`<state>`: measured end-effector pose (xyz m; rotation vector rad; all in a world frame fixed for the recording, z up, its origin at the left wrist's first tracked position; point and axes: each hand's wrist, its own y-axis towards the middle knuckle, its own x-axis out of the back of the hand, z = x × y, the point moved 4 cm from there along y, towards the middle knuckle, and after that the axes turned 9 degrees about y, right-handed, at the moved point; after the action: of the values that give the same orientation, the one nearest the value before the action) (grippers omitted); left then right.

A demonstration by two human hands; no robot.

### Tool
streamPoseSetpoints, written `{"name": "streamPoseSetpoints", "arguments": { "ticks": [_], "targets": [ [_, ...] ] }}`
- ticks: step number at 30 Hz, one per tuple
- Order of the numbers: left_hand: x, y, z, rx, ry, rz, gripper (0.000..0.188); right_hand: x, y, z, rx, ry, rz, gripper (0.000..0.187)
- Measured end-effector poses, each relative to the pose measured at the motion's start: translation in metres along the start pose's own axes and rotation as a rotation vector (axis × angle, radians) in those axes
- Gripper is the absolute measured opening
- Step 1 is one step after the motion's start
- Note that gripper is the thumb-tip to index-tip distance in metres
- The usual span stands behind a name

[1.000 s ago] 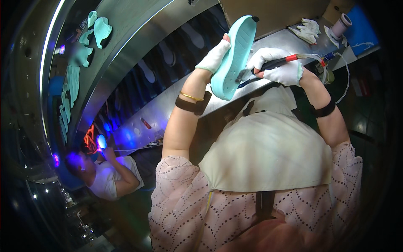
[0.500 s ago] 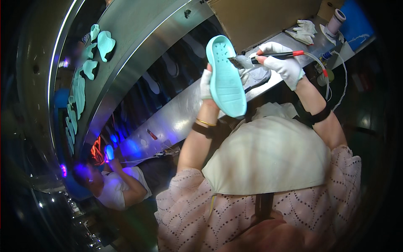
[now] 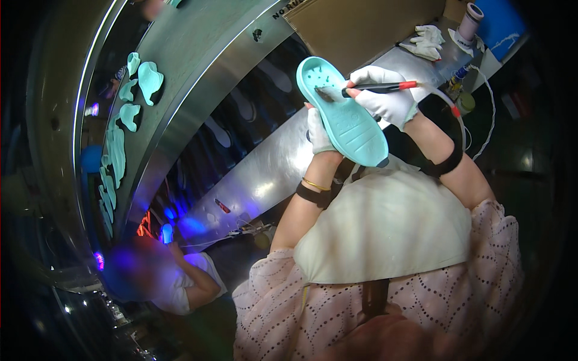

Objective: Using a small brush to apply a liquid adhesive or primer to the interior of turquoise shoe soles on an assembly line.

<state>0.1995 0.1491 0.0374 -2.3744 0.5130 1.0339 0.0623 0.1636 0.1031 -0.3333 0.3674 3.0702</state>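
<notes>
A teal shoe sole (image 3: pixel 356 133) is held up, tilted, with its hollow side and a cluster of small holes toward me. My left hand (image 3: pixel 320 133), in a white fingerless glove, grips it from its left edge; most of those fingers are hidden behind it. My right hand (image 3: pixel 385 102), gloved the same way, pinches the black and red handle of a brush (image 3: pixel 380 88). Its dark bristles rest inside the sole, just below the holes. From the handle's end a clear tube (image 3: pixel 441 96) curves down to the right.
To the left, a conveyor belt (image 3: pixel 180 66) carries several teal sole pieces (image 3: pixel 129 117). Ahead stands a cardboard box (image 3: pixel 343 30), with white gloves (image 3: pixel 426 42) and a pale spool (image 3: pixel 471 23) to its right. A metal bench (image 3: pixel 265 168) runs below. A co-worker (image 3: pixel 186 283) is at lower left.
The sole has shifted right and tilted, its lower end swinging right. The bristles have gone from its right edge to inside it. My right hand has come slightly left.
</notes>
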Motion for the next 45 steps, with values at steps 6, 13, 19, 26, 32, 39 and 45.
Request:
{"name": "streamPoseSetpoints", "arguments": {
  "ticks": [6,13,19,26,32,39,45],
  "targets": [
    [0.001,0.012,-0.013,-0.119,-0.066,0.029,0.074,-0.022,-0.016,0.017,0.212,-0.373,0.188,0.011],
    [0.007,0.012,-0.024,-0.123,-0.155,0.091,0.074,-0.021,-0.027,0.004,-0.003,-0.047,0.188,0.009],
    [0.006,0.004,-0.034,-0.126,-0.124,0.114,0.068,-0.016,-0.032,0.0,-0.272,0.011,0.143,0.011],
    [-0.003,-0.003,-0.04,-0.041,-0.289,0.317,0.07,-0.026,-0.038,0.005,-0.185,0.027,0.164,0.007],
    [-0.016,-0.022,-0.019,-0.056,-0.123,0.048,0.079,0.001,-0.029,0.001,-0.131,0.211,-0.056,0.006],
    [-0.039,-0.018,-0.028,0.001,-0.281,0.478,0.074,-0.029,-0.047,0.01,-0.04,0.03,0.158,0.008],
    [-0.037,-0.015,-0.038,0.006,-0.144,0.337,0.075,-0.028,-0.045,0.009,0.051,0.098,0.124,0.01]
  ]
}}
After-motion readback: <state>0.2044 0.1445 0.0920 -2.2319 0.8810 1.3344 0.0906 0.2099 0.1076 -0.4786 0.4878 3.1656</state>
